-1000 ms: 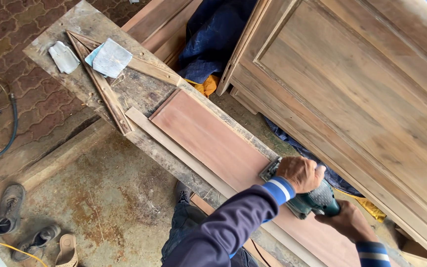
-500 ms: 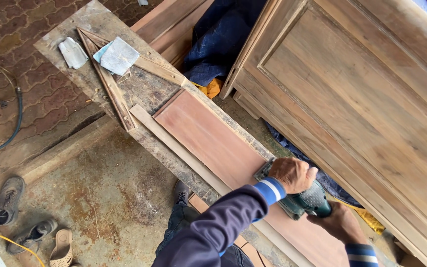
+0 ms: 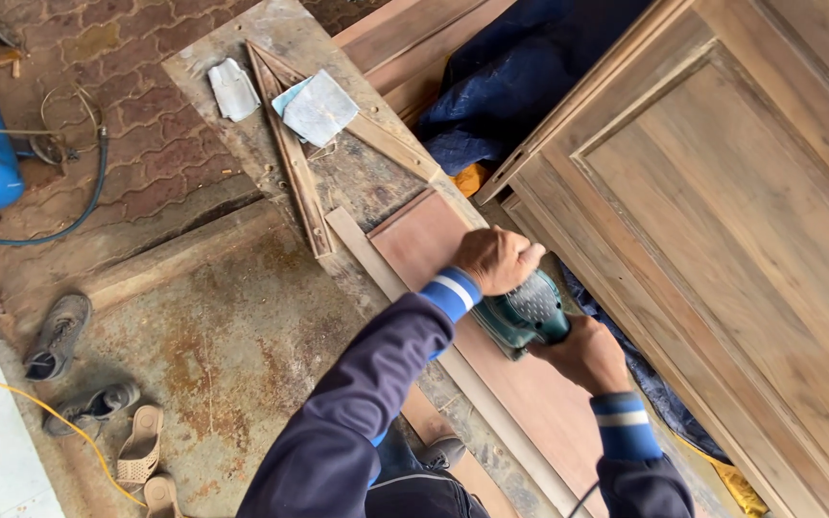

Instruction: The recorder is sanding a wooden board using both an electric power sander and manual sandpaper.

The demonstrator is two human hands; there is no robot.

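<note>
Green power sander (image 3: 525, 317) sits flat on the reddish board (image 3: 520, 384), near that board's far end. Left hand (image 3: 493, 259) on the sander's front, fingers clenched over its top. Right hand (image 3: 582, 355) at the sander's rear, fingers wrapped round the handle. Board lies on the worn desk (image 3: 357, 177). Beyond the board: folded sandpaper sheets (image 3: 317, 107), thin wooden strips (image 3: 290, 158). Beside the board, a panelled wooden door (image 3: 722, 211).
</note>
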